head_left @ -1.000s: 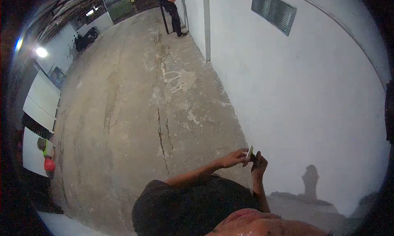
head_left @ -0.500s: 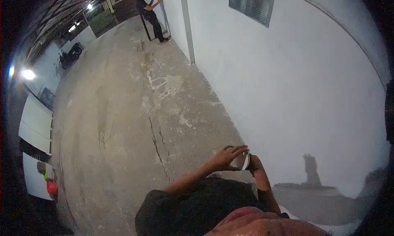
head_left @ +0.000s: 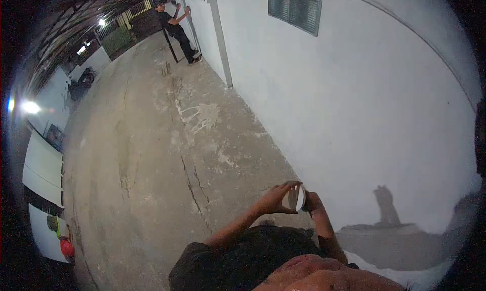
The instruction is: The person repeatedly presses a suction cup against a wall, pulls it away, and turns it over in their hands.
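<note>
A pale round object (head_left: 299, 199), like a roll or a cup, is held between my two hands in front of my dark shirt, near the foot of the white wall. My left hand (head_left: 279, 198) curves around its left side, thumb below and fingers above. On its right side, my right hand (head_left: 313, 202) touches it with bent fingers, partly hidden behind the object.
The white wall (head_left: 354, 104) runs along the right, with a vent window (head_left: 294, 11) high up. Far off, a person (head_left: 177, 30) stands at the wall. A motorcycle (head_left: 81, 83), white panels (head_left: 43, 162) and a red object (head_left: 67, 248) are at the left.
The view has shifted slightly. My left hand's fingers are spread wider around the pale object, and more of it shows. The distant person still stands with both hands raised at the wall.
</note>
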A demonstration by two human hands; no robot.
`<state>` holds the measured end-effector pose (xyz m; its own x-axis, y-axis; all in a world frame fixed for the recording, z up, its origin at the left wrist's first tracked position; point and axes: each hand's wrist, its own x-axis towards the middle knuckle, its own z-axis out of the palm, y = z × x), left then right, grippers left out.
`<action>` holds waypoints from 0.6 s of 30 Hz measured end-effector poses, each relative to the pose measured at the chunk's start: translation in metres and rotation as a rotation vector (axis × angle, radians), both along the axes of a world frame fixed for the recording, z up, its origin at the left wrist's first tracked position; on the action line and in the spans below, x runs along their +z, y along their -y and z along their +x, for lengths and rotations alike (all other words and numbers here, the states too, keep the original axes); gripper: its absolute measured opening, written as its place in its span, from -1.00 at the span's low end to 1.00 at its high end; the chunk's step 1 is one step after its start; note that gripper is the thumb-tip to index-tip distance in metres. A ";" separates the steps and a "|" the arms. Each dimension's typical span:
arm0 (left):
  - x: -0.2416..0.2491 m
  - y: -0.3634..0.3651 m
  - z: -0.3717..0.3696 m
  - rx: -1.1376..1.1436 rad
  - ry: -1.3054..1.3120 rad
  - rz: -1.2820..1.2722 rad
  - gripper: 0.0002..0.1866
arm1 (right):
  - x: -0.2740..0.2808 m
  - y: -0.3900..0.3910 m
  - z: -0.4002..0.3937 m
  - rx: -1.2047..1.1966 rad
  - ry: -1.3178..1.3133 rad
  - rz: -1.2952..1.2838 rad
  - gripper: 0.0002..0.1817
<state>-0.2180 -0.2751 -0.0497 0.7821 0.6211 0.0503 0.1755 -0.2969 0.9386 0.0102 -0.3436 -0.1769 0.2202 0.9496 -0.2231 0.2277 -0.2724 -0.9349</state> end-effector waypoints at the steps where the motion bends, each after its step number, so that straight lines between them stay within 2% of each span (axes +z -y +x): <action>1: 0.002 -0.002 -0.001 -0.062 -0.078 0.135 0.08 | -0.008 0.000 0.004 0.016 -0.199 -0.114 -0.69; 2: 0.003 -0.002 -0.001 -0.124 -0.156 0.270 0.10 | 0.017 0.005 0.000 -0.044 -0.568 -0.432 -0.69; 9: 0.006 0.004 -0.003 -0.106 -0.058 0.107 0.07 | 0.051 0.012 -0.026 -0.168 -0.654 -0.161 -0.57; 11: 0.004 0.002 -0.002 -0.136 0.154 -0.100 -0.03 | 0.048 0.008 -0.021 -0.229 -0.726 -0.184 -0.53; 12: -0.004 0.000 0.000 -0.153 0.151 -0.101 -0.03 | 0.041 0.007 -0.015 -0.277 -0.790 -0.227 -0.50; 13: -0.017 -0.001 0.002 -0.147 0.217 -0.259 -0.11 | 0.031 0.006 -0.010 -0.201 -0.950 -0.169 -0.43; 14: -0.029 -0.003 0.004 -0.142 0.277 -0.420 -0.16 | 0.022 0.011 -0.003 -0.225 -0.956 -0.158 -0.43; 15: -0.036 -0.005 0.005 -0.168 0.267 -0.424 -0.16 | 0.062 0.011 -0.010 -0.220 -0.912 -0.217 -0.42; 16: -0.041 -0.007 0.005 -0.181 0.318 -0.565 -0.17 | 0.085 0.013 -0.013 -0.216 -0.869 -0.275 -0.40; 17: -0.047 -0.008 0.006 -0.189 0.365 -0.708 -0.15 | 0.035 0.017 -0.001 -0.187 -0.876 -0.131 -0.46; 18: -0.056 -0.007 0.007 -0.211 0.355 -0.714 -0.15 | 0.029 0.019 0.004 -0.209 -0.881 -0.121 -0.46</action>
<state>-0.2110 -0.2677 -0.1060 0.8979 0.4388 -0.0347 -0.1598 0.3983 0.9032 0.0139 -0.3623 -0.1476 0.0884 0.8688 -0.4872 -0.6197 -0.3350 -0.7098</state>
